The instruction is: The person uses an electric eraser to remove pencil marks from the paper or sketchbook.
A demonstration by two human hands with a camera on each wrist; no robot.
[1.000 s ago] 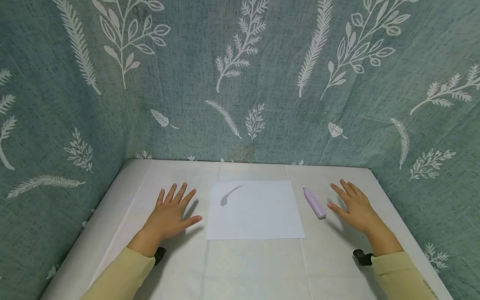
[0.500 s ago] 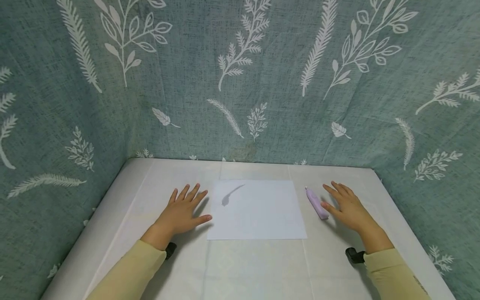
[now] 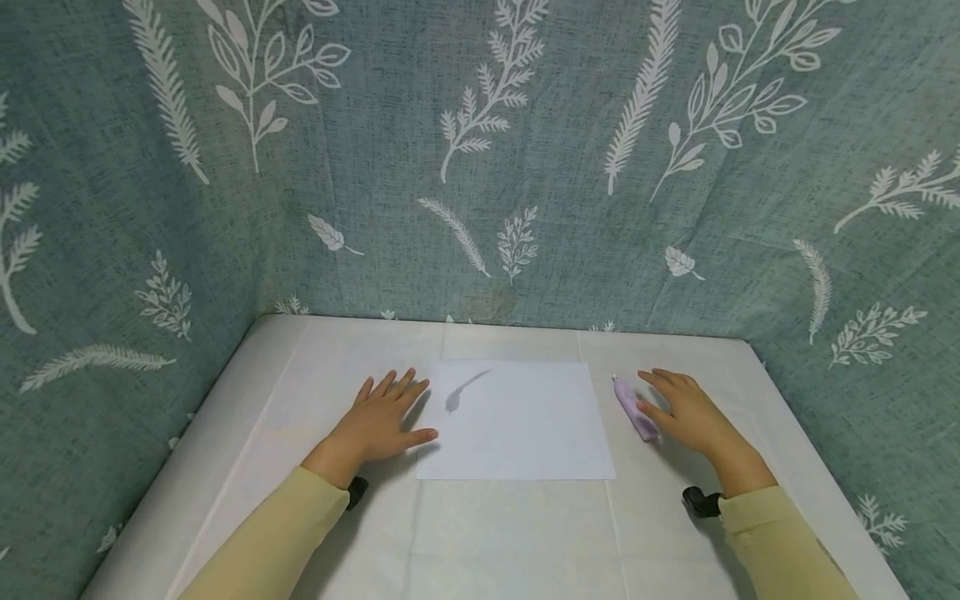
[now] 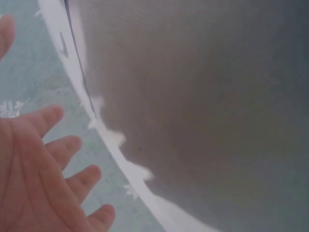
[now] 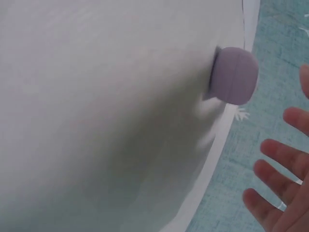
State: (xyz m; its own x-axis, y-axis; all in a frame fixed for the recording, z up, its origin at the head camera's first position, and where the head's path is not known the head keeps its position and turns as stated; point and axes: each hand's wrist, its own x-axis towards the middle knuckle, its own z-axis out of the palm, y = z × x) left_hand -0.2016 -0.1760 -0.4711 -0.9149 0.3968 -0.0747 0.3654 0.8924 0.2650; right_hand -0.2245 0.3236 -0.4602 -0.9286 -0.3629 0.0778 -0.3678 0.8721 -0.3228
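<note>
A white sheet of paper (image 3: 532, 425) lies flat on the white-covered table, with a grey mark (image 3: 459, 393) near its upper left, rounded below and tapering to a curved tail. My left hand (image 3: 378, 425) is over the paper's left edge, fingers spread and holding nothing; the left wrist view shows its palm (image 4: 24, 169). Right of the paper lies a slim lavender tool (image 3: 627, 402) with a small narrow tip pointing away from me. Its wide blunt end (image 5: 236, 76) faces the right wrist camera. Just right of it my right hand (image 3: 690, 417) stays empty, thumb tip overlapping it in the head view.
The table (image 3: 517, 537) has a light cover with fold lines. Behind it and at both sides hangs a green-blue curtain (image 3: 360, 167) printed with white leaves. Black straps (image 3: 701, 502) show at both wrists below the light sleeves (image 3: 780, 542).
My left hand has moved right, from beside the paper to over its edge. The right hand has come left toward the lavender tool. The paper and tool lie where they were.
</note>
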